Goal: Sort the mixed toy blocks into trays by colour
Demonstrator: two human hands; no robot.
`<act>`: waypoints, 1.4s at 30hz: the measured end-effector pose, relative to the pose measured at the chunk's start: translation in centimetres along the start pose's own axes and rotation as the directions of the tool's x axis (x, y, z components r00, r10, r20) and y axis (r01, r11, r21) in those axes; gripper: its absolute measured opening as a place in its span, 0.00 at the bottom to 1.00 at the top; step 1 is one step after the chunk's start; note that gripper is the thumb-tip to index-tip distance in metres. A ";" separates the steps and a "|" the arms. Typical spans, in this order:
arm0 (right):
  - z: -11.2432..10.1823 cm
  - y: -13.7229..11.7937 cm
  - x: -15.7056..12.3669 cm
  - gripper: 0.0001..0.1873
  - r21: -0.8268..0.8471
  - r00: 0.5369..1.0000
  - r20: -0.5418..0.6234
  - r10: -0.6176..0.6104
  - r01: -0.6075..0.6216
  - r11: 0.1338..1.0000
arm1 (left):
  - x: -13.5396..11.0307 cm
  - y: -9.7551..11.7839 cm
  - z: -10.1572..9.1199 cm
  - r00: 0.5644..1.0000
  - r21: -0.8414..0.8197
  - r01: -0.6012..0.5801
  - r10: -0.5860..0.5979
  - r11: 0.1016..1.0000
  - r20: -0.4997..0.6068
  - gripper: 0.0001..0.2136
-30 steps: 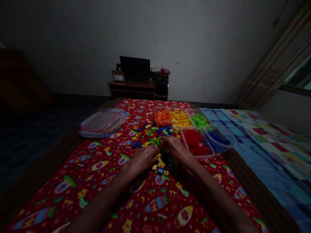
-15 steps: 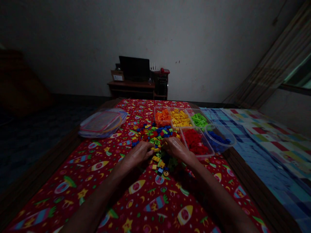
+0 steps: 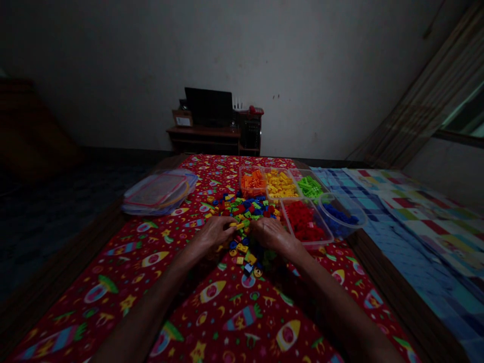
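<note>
A pile of mixed building bricks (image 3: 249, 204) in yellow, red, blue and green lies on the red patterned tablecloth (image 3: 212, 322). At its near left side is my left hand (image 3: 214, 234), thumb and fingers pinched on a yellow building brick (image 3: 239, 226). My right hand (image 3: 271, 233) is in the pile just opposite, its fingers curled down. Whatever they hold is hidden behind the hand. Between and below the hands lie loose yellow and blue bricks (image 3: 242, 248), with a light blue one (image 3: 248, 269) nearest me.
Clear boxes hold sorted bricks: orange (image 3: 252, 182), yellow (image 3: 280, 184), green (image 3: 310, 186) and red (image 3: 304, 221). A round tub (image 3: 342, 216) has blue ones. Stacked clear lids (image 3: 159, 191) lie at the left. A bed (image 3: 408, 237) adjoins the table's right side.
My left hand has shifted slightly left and away from me with the yellow building brick. More loose bricks show below it. My right hand has dipped slightly and stays over the pile.
</note>
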State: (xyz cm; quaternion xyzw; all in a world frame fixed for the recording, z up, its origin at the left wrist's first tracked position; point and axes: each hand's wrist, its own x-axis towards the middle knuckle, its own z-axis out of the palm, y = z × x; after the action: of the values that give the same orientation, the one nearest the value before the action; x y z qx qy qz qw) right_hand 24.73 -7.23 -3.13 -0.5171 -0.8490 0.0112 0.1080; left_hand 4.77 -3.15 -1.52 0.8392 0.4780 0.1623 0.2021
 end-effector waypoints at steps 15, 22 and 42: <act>0.4 -0.5 2.7 0.12 0.966 0.950 0.237 0.205 -0.252 0.051 | 0.1 1.2 2.1 0.978 -0.194 -0.035 -0.006 0.980 -0.206 0.16; -0.4 -0.7 1.9 0.22 0.935 0.974 0.179 0.138 -0.212 0.286 | -0.6 0.2 3.5 0.977 -0.193 -0.150 0.115 0.970 -0.180 0.26; -1.0 0.9 1.5 0.17 0.844 0.982 0.184 0.043 -0.180 0.505 | -0.5 0.4 3.9 0.976 -0.266 -0.204 0.173 0.942 -0.135 0.31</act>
State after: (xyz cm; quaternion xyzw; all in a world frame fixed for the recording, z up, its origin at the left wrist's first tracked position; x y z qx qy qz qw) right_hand 25.04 -5.57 -1.97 -0.4479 -0.7029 0.4712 0.2888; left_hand 6.61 -4.53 -4.71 0.8342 0.3784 0.2920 0.2749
